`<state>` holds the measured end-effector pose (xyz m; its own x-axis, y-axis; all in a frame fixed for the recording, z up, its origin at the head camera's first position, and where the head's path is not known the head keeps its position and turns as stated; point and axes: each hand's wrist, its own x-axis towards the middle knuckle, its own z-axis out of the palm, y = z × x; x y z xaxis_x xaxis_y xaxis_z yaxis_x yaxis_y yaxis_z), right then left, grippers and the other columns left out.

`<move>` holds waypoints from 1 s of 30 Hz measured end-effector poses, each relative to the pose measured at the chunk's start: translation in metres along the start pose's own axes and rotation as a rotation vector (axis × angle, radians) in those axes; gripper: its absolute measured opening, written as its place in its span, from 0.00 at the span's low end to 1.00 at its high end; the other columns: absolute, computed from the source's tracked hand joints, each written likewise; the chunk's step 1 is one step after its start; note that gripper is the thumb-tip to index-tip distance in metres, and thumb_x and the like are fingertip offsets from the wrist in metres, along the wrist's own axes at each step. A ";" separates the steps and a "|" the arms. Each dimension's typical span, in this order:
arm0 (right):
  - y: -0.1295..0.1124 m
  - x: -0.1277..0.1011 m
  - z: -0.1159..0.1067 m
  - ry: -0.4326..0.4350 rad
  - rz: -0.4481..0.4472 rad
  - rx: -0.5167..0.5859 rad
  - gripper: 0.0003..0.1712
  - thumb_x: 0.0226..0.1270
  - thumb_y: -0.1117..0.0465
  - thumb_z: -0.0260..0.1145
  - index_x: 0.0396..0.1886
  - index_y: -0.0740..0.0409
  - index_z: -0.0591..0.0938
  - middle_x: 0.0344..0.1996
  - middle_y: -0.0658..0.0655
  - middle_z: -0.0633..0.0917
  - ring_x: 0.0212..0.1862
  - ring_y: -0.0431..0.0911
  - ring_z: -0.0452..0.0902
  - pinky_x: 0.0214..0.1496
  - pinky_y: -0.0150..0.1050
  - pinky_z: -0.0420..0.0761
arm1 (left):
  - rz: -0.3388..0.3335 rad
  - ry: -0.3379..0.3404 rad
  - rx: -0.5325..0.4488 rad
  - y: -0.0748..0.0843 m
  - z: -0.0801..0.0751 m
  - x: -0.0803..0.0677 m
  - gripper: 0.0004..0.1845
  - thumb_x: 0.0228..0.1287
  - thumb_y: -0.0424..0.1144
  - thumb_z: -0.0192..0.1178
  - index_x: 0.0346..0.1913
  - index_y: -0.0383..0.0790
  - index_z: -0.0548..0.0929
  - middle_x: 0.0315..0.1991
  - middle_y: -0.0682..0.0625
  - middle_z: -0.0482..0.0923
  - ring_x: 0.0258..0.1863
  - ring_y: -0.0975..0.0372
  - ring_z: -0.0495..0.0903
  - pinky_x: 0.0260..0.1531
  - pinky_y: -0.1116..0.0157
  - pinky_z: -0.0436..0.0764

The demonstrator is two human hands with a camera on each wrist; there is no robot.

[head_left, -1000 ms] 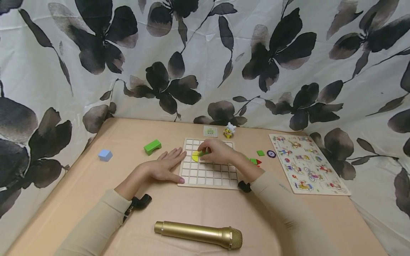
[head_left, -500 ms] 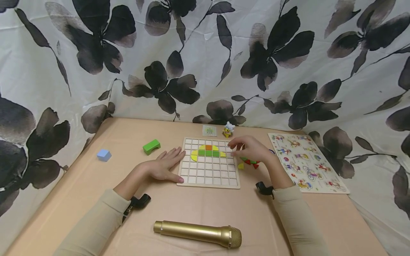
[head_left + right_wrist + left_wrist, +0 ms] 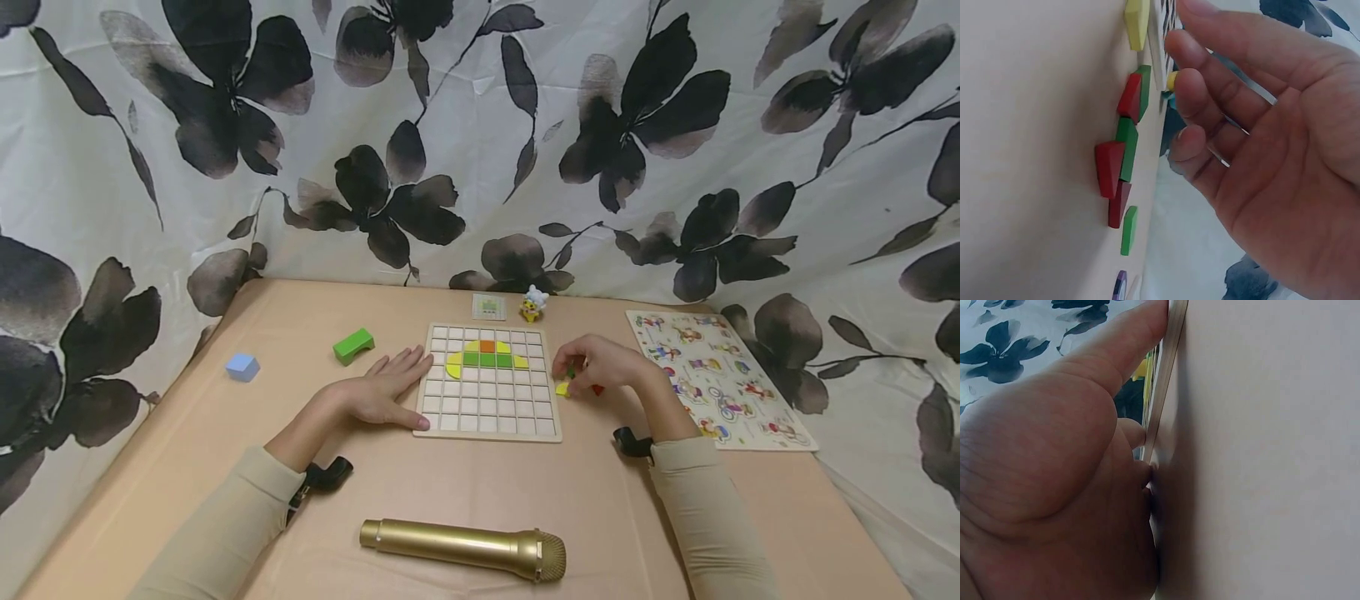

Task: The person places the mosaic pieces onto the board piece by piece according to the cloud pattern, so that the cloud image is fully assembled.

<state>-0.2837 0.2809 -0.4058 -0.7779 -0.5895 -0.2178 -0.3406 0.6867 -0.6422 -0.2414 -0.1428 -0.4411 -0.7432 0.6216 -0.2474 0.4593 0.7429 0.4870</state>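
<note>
A white gridded board [image 3: 487, 408] lies on the table, bearing green squares [image 3: 486, 360], an orange square [image 3: 487, 346] and yellow rounded pieces [image 3: 454, 365]. Spread flat, my left hand [image 3: 375, 387] touches the board's left edge with its fingertips and thumb. My right hand [image 3: 600, 367] hovers over loose pieces just right of the board, fingers loosely bent, with nothing visible between them. Below it in the right wrist view are a yellow piece [image 3: 1137, 25], red triangles [image 3: 1108, 169] and green pieces [image 3: 1126, 147]. From the head, the hand partly hides these.
A gold microphone [image 3: 461, 546] lies in front. To the left are a green block [image 3: 352, 346] and a blue cube [image 3: 242, 367]. Behind the board sit a small card [image 3: 489, 307] and a toy figure [image 3: 533, 304]. A picture board [image 3: 720, 375] lies right.
My right hand has left the board and moved right to the loose pieces, uncovering the green and orange squares. The left hand stays at the board's edge.
</note>
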 end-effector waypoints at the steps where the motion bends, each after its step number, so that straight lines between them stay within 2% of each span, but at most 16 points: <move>1: 0.000 0.000 0.001 -0.018 0.007 0.009 0.13 0.58 0.71 0.78 0.42 0.58 0.87 0.33 0.57 0.83 0.33 0.49 0.76 0.27 0.36 0.77 | 0.000 0.001 0.002 0.000 0.000 0.000 0.63 0.62 0.69 0.66 0.86 0.44 0.40 0.86 0.42 0.28 0.85 0.46 0.29 0.81 0.41 0.32; 5: 0.001 0.000 0.002 -0.063 0.019 0.022 0.12 0.58 0.71 0.78 0.41 0.59 0.87 0.31 0.57 0.82 0.30 0.48 0.74 0.25 0.35 0.74 | -0.002 0.002 0.002 -0.001 0.000 0.000 0.63 0.62 0.69 0.66 0.86 0.45 0.41 0.86 0.42 0.28 0.85 0.46 0.29 0.81 0.41 0.32; 8: 0.003 0.000 0.003 -0.046 0.035 0.021 0.12 0.59 0.71 0.78 0.42 0.58 0.87 0.31 0.55 0.81 0.29 0.47 0.74 0.24 0.35 0.74 | 0.002 0.000 0.000 -0.001 0.000 0.000 0.62 0.63 0.68 0.66 0.86 0.44 0.41 0.86 0.42 0.28 0.85 0.46 0.29 0.81 0.41 0.31; 14: 0.011 0.002 0.003 0.154 0.010 -0.069 0.11 0.63 0.68 0.76 0.44 0.55 0.88 0.36 0.56 0.84 0.36 0.48 0.74 0.35 0.37 0.76 | 0.002 -0.003 -0.003 0.000 -0.001 -0.001 0.62 0.63 0.68 0.66 0.86 0.45 0.40 0.86 0.42 0.27 0.85 0.46 0.28 0.81 0.41 0.31; 17: 0.016 0.003 0.004 0.209 0.006 -0.096 0.10 0.65 0.69 0.74 0.46 0.57 0.89 0.39 0.58 0.84 0.38 0.48 0.74 0.37 0.39 0.76 | 0.003 0.000 -0.002 0.000 -0.002 -0.001 0.62 0.63 0.68 0.66 0.86 0.44 0.41 0.86 0.41 0.28 0.85 0.46 0.29 0.81 0.41 0.31; 24: 0.019 0.005 0.006 0.200 0.052 -0.107 0.10 0.68 0.68 0.72 0.48 0.59 0.88 0.38 0.56 0.84 0.39 0.48 0.74 0.39 0.39 0.77 | 0.011 -0.002 -0.008 0.001 -0.003 -0.002 0.62 0.64 0.68 0.66 0.86 0.44 0.40 0.86 0.41 0.27 0.85 0.45 0.28 0.81 0.40 0.32; 30: 0.018 0.004 0.005 0.223 0.044 -0.094 0.06 0.68 0.68 0.72 0.42 0.56 0.88 0.38 0.55 0.83 0.40 0.48 0.75 0.43 0.40 0.77 | 0.011 -0.003 -0.009 -0.001 -0.002 -0.001 0.62 0.63 0.68 0.66 0.86 0.44 0.40 0.86 0.41 0.27 0.85 0.45 0.28 0.81 0.41 0.31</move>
<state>-0.2900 0.2886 -0.4218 -0.8868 -0.4570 -0.0696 -0.3435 0.7521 -0.5625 -0.2421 -0.1447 -0.4395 -0.7370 0.6302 -0.2445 0.4628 0.7340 0.4971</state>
